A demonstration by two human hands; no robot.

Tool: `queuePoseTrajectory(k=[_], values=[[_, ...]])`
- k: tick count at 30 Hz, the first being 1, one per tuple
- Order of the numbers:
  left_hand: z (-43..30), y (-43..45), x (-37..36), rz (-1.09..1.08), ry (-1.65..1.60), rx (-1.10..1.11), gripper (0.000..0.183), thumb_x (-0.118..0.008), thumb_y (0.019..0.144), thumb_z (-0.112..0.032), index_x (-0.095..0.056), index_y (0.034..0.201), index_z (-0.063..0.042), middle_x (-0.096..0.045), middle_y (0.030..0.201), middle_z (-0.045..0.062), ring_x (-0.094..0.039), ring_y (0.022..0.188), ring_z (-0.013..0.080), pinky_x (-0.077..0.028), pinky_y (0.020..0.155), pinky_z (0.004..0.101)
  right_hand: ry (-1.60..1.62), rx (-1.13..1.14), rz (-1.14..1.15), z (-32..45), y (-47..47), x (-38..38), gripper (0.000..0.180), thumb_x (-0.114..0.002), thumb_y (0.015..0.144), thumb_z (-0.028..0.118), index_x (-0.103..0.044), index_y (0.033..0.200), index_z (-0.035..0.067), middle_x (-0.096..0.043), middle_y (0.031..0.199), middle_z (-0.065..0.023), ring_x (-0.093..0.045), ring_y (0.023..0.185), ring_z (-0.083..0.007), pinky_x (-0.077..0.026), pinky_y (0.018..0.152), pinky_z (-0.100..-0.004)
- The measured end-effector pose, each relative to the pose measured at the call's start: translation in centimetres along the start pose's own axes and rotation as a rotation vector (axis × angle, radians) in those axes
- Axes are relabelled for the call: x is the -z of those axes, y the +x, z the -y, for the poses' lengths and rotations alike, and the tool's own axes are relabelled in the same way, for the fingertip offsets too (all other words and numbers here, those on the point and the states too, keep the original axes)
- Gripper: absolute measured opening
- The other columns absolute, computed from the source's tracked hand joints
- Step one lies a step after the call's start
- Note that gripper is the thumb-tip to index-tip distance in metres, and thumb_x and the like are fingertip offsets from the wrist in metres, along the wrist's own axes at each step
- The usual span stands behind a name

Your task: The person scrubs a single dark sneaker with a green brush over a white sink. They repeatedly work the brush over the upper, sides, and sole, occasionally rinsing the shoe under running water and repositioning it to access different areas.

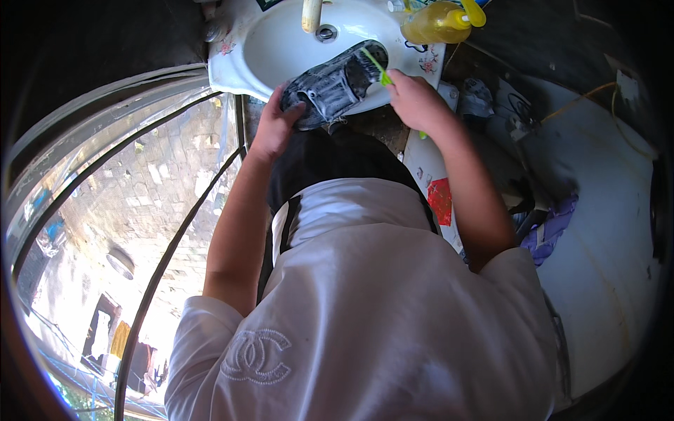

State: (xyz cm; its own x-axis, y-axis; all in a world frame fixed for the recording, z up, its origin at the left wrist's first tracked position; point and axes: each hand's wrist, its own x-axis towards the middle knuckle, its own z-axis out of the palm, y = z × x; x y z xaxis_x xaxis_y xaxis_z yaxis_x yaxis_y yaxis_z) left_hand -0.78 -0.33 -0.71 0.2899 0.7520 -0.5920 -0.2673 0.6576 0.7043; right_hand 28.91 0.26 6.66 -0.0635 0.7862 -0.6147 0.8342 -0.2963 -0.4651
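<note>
A dark slipper [329, 87] with whitish suds smeared over it is held at a slant above the near rim of a white ceramic washbasin [226, 73]. My left hand [278, 120] grips its lower-left end, the thumb lying on top. In my right hand [416, 100] is a bright green brush [378, 66], its head over the slipper's upper-right end; whether the bristles touch it cannot be told. The metal drain [326, 33] shows beyond the slipper, below a pale spout [311, 16].
A yellow pump bottle [437, 23] lies at the basin's right rim. A red packet [439, 201] is beside my right forearm. Farther right are a clear plastic bag [476, 97], a cord and purple cloth [550, 231]. A dark-framed window [181, 226] borders the left side.
</note>
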Motion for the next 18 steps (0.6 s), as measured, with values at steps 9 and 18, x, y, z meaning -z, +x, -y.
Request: queuePoseTrajectory(k=[9, 18], values=[[1.0, -0.5, -4.1, -0.132, 0.955, -0.523, 0.06, -0.057, 0.094, 0.005, -0.043, 0.151, -0.008, -0.06, 0.135, 0.03, -0.058, 0.127, 0.0475, -0.05, 0.104, 0.0475, 0.174, -0.097, 0.135, 1.8, 0.4, 0.9, 0.024, -0.051, 0.106, 0.02, -0.06, 0.108, -0.002, -0.06, 0.072, -0.0106, -0.059, 0.06, -0.0203, -0.047, 0.057, -0.0384], [1.8, -0.3, -5.0, -0.301, 0.81, -0.521, 0.059, -0.059, 0.094, 0.005, -0.045, 0.15, -0.007, -0.064, 0.131, 0.027, -0.063, 0.125, 0.0403, -0.049, 0.105, 0.0419, 0.178, -0.09, 0.139, 1.4, -0.8, 0.2, 0.028, -0.052, 0.103, 0.021, -0.067, 0.114, 0.0, -0.071, 0.1, -0.0263, -0.069, 0.096, -0.0436, -0.053, 0.086, -0.0484]])
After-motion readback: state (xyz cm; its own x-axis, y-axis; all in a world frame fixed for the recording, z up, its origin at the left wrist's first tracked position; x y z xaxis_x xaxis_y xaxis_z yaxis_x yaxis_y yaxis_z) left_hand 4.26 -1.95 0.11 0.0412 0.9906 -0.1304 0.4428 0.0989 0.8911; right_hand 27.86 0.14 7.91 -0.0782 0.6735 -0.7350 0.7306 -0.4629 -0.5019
